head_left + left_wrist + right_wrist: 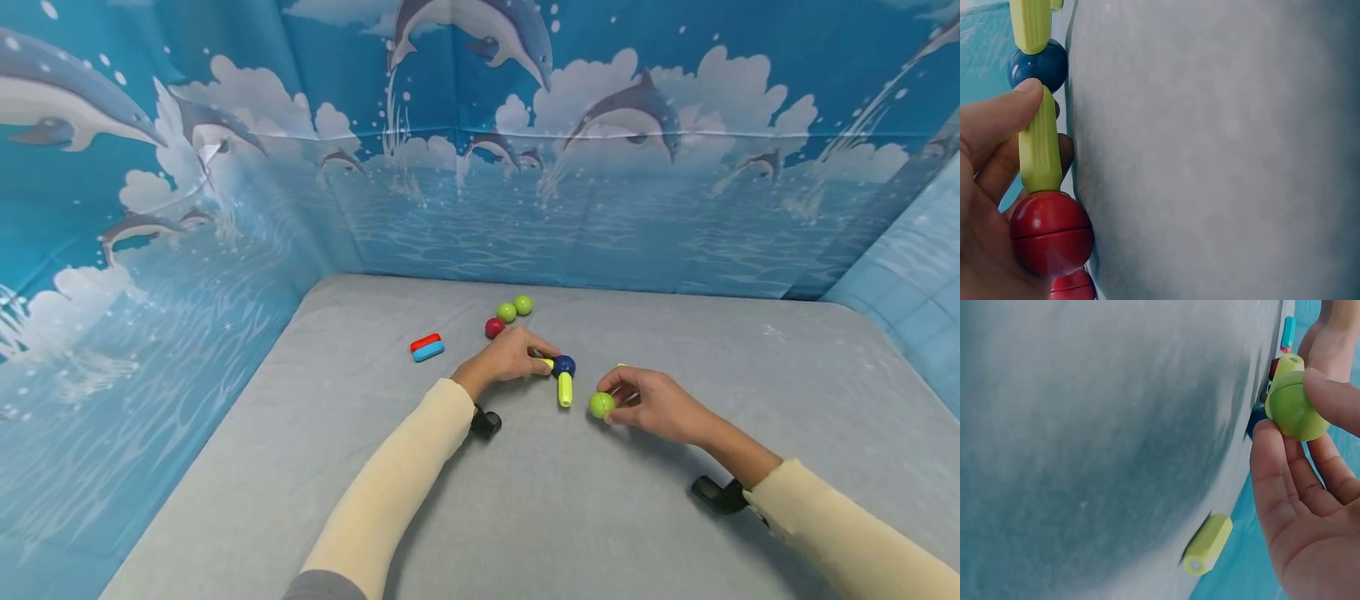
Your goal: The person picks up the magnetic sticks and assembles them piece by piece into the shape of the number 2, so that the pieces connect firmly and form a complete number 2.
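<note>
My left hand (pixel 510 357) pinches a yellow-green rod (pixel 1040 150) between thumb and fingers. A blue ball (pixel 1050 65) sits at one end of this rod and a red ball (pixel 1052 234) at its other end, close to the palm. From the blue ball a second yellow-green rod (pixel 565 390) points toward the near side. Just right of that rod, my right hand (pixel 656 406) holds a green ball (pixel 1297 412) with thumb and fingertips. A small gap separates the green ball from the rod's end in the head view. The left hand hides the first red ball there.
A loose yellow-green rod (pixel 1208 545) lies on the grey surface near the right hand, mostly hidden in the head view. Beyond the left hand are another red ball (pixel 494 327) and two green balls (pixel 507 312). Red and blue rods (pixel 427 347) lie together at left.
</note>
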The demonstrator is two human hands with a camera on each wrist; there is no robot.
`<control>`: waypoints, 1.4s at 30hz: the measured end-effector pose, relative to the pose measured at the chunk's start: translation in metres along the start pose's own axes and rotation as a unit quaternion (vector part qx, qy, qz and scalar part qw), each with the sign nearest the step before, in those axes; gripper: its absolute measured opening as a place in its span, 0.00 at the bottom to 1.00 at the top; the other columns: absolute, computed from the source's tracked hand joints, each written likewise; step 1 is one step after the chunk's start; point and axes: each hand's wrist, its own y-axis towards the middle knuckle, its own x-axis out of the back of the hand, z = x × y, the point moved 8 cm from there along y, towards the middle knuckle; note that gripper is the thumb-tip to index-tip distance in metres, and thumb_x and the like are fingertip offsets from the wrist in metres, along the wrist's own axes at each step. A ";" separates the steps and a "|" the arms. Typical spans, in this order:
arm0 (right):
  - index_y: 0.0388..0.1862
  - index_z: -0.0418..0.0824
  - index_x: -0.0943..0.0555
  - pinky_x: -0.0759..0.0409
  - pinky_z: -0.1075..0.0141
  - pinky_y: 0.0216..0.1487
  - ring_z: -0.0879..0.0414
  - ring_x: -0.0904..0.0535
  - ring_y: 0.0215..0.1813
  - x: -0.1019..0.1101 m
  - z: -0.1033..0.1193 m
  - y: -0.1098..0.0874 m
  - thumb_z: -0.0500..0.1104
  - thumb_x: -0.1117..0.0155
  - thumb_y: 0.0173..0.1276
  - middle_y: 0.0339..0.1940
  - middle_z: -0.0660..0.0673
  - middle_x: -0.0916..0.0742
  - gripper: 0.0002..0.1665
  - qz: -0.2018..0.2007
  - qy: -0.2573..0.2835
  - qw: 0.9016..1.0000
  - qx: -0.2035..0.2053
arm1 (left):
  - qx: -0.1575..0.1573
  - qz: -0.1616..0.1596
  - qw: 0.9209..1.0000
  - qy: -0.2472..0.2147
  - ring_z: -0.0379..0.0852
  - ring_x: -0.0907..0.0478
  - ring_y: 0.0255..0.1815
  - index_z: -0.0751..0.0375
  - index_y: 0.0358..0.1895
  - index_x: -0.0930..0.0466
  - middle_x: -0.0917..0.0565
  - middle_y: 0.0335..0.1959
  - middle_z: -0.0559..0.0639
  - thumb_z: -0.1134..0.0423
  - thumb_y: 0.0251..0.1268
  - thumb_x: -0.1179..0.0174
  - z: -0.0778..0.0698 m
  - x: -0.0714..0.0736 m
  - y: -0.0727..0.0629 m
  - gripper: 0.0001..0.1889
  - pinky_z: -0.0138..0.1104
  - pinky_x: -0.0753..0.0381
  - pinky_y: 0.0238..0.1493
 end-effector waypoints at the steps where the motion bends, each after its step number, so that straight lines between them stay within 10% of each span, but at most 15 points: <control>1: 0.49 0.40 0.20 0.18 0.68 0.40 0.53 0.16 0.47 0.000 0.001 -0.001 0.37 0.28 0.61 0.46 0.44 0.14 0.17 0.000 0.001 1.000 0.002 | 0.001 -0.001 1.000 -0.001 0.42 0.22 0.64 0.48 0.58 0.16 0.15 0.58 0.47 0.61 0.65 0.34 0.000 0.000 0.000 0.18 0.31 0.21 0.54; 42: 0.40 0.40 0.21 0.20 0.70 0.35 0.60 0.18 0.39 -0.031 0.026 0.012 0.37 0.24 0.57 0.37 0.47 0.13 0.15 0.010 0.019 1.000 0.015 | 0.021 -0.017 0.999 0.029 0.41 0.22 0.64 0.44 0.56 0.15 0.14 0.57 0.44 0.59 0.66 0.34 -0.002 0.007 0.009 0.16 0.28 0.23 0.47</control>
